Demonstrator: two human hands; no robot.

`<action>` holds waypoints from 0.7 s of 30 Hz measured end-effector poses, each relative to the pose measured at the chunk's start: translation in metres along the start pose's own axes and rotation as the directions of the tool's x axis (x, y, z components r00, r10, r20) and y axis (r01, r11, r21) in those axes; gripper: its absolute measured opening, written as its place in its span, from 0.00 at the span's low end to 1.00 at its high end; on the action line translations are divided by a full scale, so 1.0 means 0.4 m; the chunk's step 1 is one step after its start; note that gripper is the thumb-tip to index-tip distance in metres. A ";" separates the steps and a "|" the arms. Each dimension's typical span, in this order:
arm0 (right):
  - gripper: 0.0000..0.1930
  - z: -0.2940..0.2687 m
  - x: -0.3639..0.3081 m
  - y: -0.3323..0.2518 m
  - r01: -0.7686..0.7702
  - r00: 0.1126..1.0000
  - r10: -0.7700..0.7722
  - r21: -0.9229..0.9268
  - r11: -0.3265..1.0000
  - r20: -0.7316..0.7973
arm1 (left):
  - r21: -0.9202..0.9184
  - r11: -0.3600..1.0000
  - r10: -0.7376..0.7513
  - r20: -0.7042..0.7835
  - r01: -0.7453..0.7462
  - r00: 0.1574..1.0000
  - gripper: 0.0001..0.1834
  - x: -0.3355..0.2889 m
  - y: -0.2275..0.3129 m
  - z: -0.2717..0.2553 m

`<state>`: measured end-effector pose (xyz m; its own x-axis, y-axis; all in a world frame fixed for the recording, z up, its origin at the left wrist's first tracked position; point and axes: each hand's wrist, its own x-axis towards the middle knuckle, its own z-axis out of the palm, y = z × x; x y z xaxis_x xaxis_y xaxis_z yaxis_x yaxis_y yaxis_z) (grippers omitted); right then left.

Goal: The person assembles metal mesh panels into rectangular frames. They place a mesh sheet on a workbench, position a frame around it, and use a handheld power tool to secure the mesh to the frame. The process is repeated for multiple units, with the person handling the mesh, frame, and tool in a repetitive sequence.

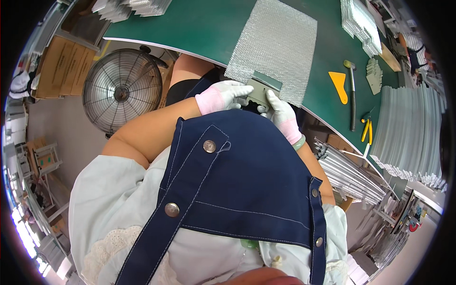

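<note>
A small grey-green plate [260, 92], seemingly metal, with a bent upper edge, tiny holes and a notched near edge, is held between my gloved hands at the table's near edge. My left hand [227, 96] grips it from the left, fingers closed along its side. From the right, my right hand [279, 110] closes on it, the thumb lying on its face and the other fingers partly hidden beneath. Under and beyond the plate lies a sheet of bubble wrap [280, 40], its near end reaching the table's edge.
On the green table [199, 31], right of the wrap, lie a yellow scraper [338, 87], a hammer [352, 95], yellow-handled pliers [366, 129] and a notched plate [374, 76]. Long stacked strips [408, 133] stand at far right. A floor fan [122, 92] stands left.
</note>
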<state>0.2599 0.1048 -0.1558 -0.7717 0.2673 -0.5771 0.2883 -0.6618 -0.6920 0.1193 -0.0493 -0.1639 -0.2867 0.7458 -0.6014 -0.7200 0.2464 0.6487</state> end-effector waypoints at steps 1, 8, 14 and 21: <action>0.23 -0.004 -0.005 0.001 -0.001 1.000 0.001 0.014 1.000 0.014 | -0.013 1.000 0.012 -0.021 -0.012 1.000 0.14 -0.007 0.004 0.002; 0.24 -0.050 -0.007 0.006 0.111 0.987 -0.136 0.251 0.962 0.084 | -0.097 0.995 0.014 0.035 -0.011 0.999 0.15 -0.010 0.008 0.003; 0.25 -0.055 -0.011 -0.010 0.148 0.980 -0.172 -0.213 0.966 -0.101 | -0.030 0.999 0.032 -0.019 -0.032 0.999 0.19 -0.003 0.006 0.011; 0.35 -0.094 -0.020 0.021 -0.019 0.974 0.013 0.023 1.000 0.227 | 0.925 0.379 0.076 -0.016 -0.014 0.997 0.27 -0.144 0.197 0.012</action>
<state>0.2898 0.1234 -0.1732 -0.8763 0.0928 -0.4727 0.2896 -0.6827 -0.6708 0.0821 -0.0700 -0.0759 -0.3509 0.7525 -0.5574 0.3157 0.6554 0.6861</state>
